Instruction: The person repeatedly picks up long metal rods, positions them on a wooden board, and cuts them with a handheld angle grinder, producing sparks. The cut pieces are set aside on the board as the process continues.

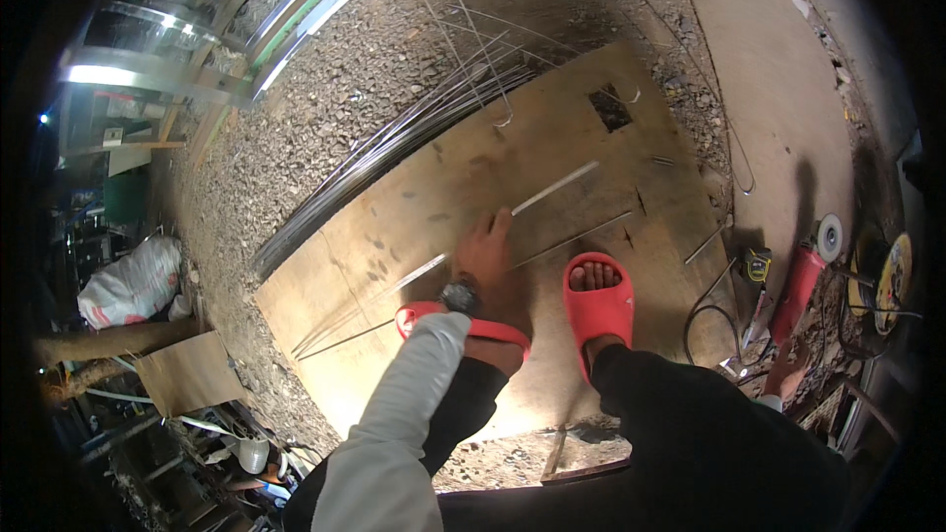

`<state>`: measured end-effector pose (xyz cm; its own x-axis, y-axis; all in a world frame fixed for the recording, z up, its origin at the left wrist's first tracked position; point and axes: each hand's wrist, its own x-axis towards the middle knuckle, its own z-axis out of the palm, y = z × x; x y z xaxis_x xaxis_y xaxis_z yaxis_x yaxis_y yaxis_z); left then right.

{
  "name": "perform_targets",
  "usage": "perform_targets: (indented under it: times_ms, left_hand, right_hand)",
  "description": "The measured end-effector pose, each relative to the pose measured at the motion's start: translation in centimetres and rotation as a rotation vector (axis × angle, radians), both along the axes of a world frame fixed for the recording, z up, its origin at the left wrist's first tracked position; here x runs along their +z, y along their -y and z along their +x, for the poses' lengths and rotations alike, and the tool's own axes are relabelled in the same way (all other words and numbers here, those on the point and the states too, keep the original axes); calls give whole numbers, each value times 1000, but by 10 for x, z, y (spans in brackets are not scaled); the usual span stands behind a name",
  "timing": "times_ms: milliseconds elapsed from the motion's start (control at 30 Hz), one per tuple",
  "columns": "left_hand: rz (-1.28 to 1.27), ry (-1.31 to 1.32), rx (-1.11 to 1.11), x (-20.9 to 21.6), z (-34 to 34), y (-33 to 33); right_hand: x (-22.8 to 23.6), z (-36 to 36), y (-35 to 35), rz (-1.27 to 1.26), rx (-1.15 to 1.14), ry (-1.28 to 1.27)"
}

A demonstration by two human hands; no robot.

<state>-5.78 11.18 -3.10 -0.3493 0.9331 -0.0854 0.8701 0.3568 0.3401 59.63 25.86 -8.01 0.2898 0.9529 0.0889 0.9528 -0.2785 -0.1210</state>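
My left hand (483, 248), below a grey sleeve and a dark wristwatch (459, 295), is closed round a small bunch of thin metal rods (557, 187). The rods lie slantwise low over a brown wooden board (434, 207) and show on both sides of the hand. Another thin rod (576, 238) rests on the board beside them. At the far right my right hand (788, 371) is at the lower end of a red angle grinder (798, 291) with a pale disc. Its fingers are too unclear to show whether they grip it.
My feet in red slides (603, 305) stand on the board. A long bundle of rods (365, 172) runs along its far left edge. A tape measure (757, 266) and a black cable (705, 310) lie at right. Metal frames (148, 74) and a white sack (133, 281) are at left.
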Motion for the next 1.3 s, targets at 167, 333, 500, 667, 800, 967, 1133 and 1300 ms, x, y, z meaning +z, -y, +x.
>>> perform_targets:
  times_ms: [167, 333, 500, 667, 800, 967, 1133, 1300]
  left_hand:
    - [29, 111, 148, 30, -106, -26]
    - [245, -42, 55, 60, -193, -66]
    - [48, -196, 290, 96, -220, -52]
    - [-425, -126, 141, 226, -207, 47]
    - [-523, -74, 117, 344, -140, 139]
    - [-64, 437, 387, 421, -14, 242]
    - [1094, 566, 807, 366, 159, 320]
    - [657, 5, 984, 345, 312, 373]
  right_hand:
    - [0, -12, 1, -1, 26, -36]
    - [6, -31, -6, 30, 62, -112]
    - [28, -57, -12, 96, 108, -272]
    - [79, -99, -8, 132, 164, -642]
    - [156, -118, -14, 147, 199, -1121]
    - [225, -131, -15, -44, 251, -1727]
    - [263, -149, -17, -293, 374, -2028]
    - [295, -154, 8, -338, 514, -1963]
